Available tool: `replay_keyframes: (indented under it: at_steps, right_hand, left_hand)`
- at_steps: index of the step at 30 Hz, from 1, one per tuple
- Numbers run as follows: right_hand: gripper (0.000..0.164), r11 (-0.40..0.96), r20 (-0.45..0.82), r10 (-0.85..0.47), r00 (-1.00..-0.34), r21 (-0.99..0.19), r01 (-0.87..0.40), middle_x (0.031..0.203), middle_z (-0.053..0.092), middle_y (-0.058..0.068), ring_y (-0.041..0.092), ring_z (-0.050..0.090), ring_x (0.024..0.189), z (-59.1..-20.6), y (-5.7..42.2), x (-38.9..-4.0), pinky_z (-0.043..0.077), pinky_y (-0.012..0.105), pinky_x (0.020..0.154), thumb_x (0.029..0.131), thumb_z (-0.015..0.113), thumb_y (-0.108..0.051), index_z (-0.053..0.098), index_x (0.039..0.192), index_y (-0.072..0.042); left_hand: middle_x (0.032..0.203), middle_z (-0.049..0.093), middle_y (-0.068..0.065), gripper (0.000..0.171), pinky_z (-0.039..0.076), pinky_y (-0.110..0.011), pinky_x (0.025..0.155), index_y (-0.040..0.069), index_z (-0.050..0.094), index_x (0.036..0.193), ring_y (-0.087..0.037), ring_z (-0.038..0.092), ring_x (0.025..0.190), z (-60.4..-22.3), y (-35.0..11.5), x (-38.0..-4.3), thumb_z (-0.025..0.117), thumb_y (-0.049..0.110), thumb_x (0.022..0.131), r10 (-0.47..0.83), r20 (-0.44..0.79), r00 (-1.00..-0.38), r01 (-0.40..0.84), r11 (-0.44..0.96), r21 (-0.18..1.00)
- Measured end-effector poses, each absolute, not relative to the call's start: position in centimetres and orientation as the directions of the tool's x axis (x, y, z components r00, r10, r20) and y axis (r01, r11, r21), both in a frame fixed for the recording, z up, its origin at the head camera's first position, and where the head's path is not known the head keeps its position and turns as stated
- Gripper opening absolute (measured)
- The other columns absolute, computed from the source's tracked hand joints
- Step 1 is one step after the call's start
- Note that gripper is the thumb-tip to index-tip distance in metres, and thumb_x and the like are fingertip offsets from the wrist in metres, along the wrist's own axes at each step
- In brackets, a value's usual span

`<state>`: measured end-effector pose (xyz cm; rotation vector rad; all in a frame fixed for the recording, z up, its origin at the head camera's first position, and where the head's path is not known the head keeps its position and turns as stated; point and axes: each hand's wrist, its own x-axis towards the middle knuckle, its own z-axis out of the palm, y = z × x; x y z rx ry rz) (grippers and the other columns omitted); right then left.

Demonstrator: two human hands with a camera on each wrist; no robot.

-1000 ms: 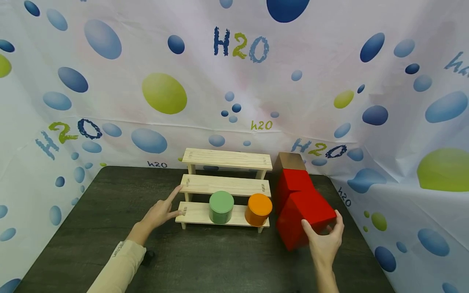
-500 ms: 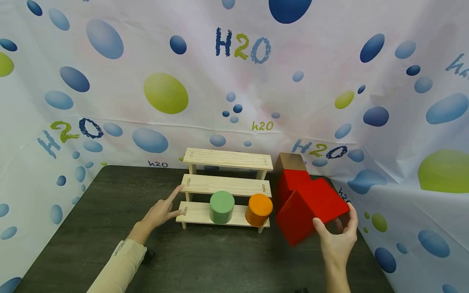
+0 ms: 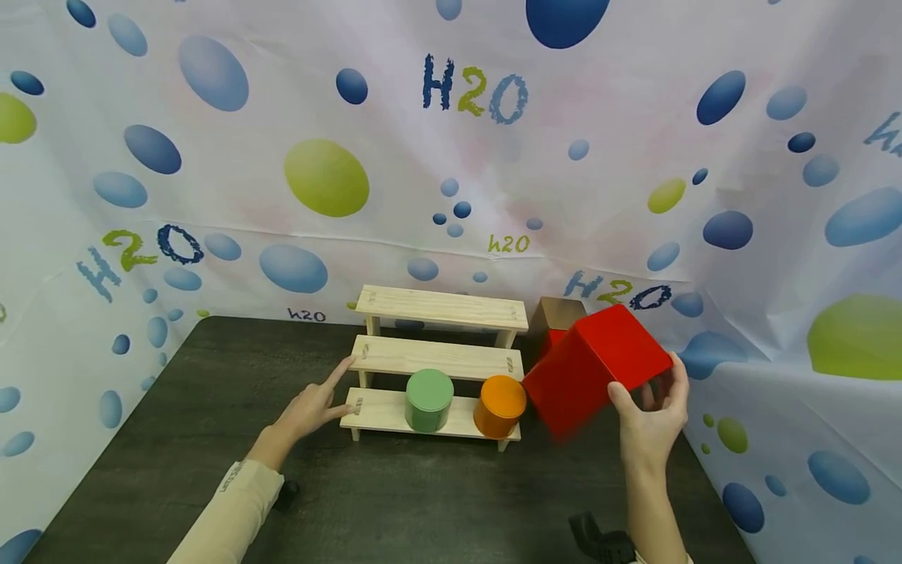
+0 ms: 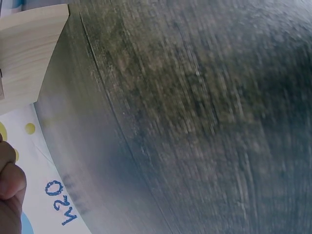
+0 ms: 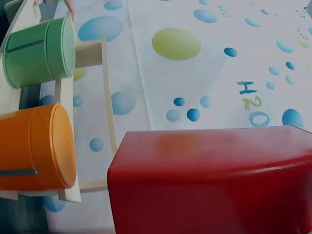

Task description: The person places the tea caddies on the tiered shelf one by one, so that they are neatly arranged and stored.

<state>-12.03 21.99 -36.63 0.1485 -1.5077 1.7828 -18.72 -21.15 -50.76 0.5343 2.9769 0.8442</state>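
Observation:
My right hand (image 3: 651,419) grips a glossy red box (image 3: 599,356) by its near right corner, thumb at the front and fingers at the side. The box hangs tilted above the table, and in the right wrist view it fills the lower right. My left hand (image 3: 306,411) is at the left end of a three-tier wooden shelf (image 3: 402,354); its index finger reaches the middle tier and its thumb the lowest. On the lowest tier stand a green canister (image 3: 428,401) and an orange canister (image 3: 500,407), both with lids.
Right of the shelf, a brown-topped box (image 3: 561,312) and another red box (image 3: 553,338) stand, partly hidden by the held box. A patterned white curtain (image 3: 395,196) borders the dark table (image 3: 423,501) at the back and sides.
My right hand has raised the red box, tilted it and moved it farther back, so it now covers most of the red box behind. My left hand stays in place.

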Motion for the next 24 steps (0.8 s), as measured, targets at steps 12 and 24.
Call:
replay_keyframes:
  at_steps: [12, 24]
  right_hand:
    - [0.062, -0.125, 0.566, 0.362, -0.741, -0.758, -0.64, 0.115, 0.048, 0.007, 0.017, 0.05, 0.101, -35.2, 20.2, -15.5, 0.046, 0.017, 0.082, 0.075, 0.063, 0.006, 0.037, 0.131, -0.001]
    - [0.068, -0.11, 0.546, 0.239, -0.803, -0.807, -0.581, 0.118, 0.045, 0.005, 0.018, 0.045, 0.108, -34.0, 18.8, -19.0, 0.043, 0.018, 0.087, 0.077, 0.059, 0.008, 0.03, 0.137, -0.001]
  left_hand:
    - [0.048, 0.038, 0.006, 0.092, 0.028, -0.021, 0.04, 0.023, 0.005, 0.148, -0.005, 0.027, 0.039, -50.9, -21.2, -18.7, 0.068, 0.027, 0.082, 0.313, 0.094, -0.945, 0.316, 0.8, 0.511]
    - [0.047, 0.037, 0.006, 0.092, 0.027, -0.021, 0.039, 0.024, 0.004, 0.148, -0.005, 0.026, 0.039, -50.9, -21.2, -18.8, 0.068, 0.027, 0.082, 0.319, 0.092, -0.943, 0.319, 0.792, 0.521]
